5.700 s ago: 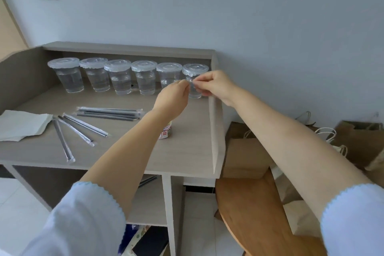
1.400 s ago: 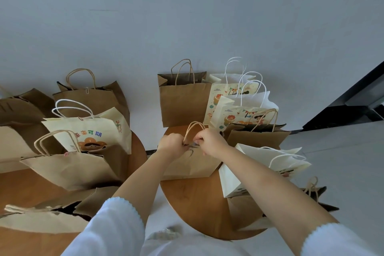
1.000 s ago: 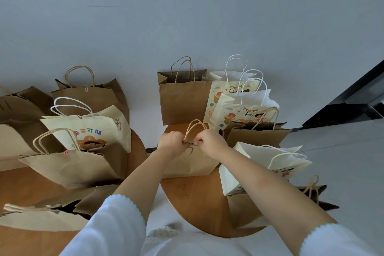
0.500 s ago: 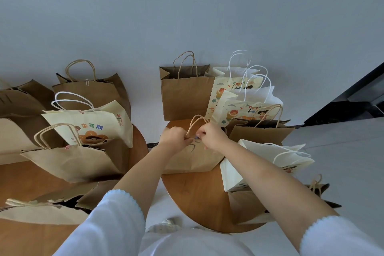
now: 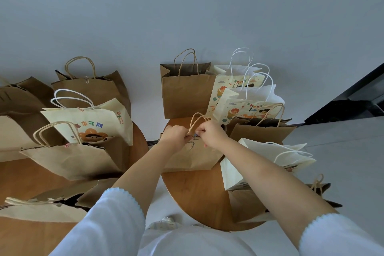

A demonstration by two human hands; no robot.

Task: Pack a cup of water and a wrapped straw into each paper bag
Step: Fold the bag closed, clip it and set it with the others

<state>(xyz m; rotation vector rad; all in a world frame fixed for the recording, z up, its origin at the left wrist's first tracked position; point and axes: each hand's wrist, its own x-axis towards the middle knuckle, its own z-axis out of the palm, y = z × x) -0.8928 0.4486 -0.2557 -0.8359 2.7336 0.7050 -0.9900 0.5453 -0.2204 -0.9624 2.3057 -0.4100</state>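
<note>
Hands unmoved since earlier: left hand (image 5: 175,136), right hand (image 5: 211,134) pinching brown bag (image 5: 191,158) top (handles upright).

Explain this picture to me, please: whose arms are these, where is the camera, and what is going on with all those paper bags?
There is no machine here. The arms belong to a person in light sleeves, and the single camera sits on that person's head, looking forward and down, so you see roughly what they see.

Both hands meet at the top of a brown paper bag standing on a round wooden table. The left hand and the right hand are curled around its top edge by the twisted handles; something small and bluish shows between the fingers, too small to identify.

More bags crowd that table: a plain brown bag at the back, white printed bags beside it. A second wooden table on the left holds others, including a cream bag with a flower face.

No cup or straw is visible.
</note>
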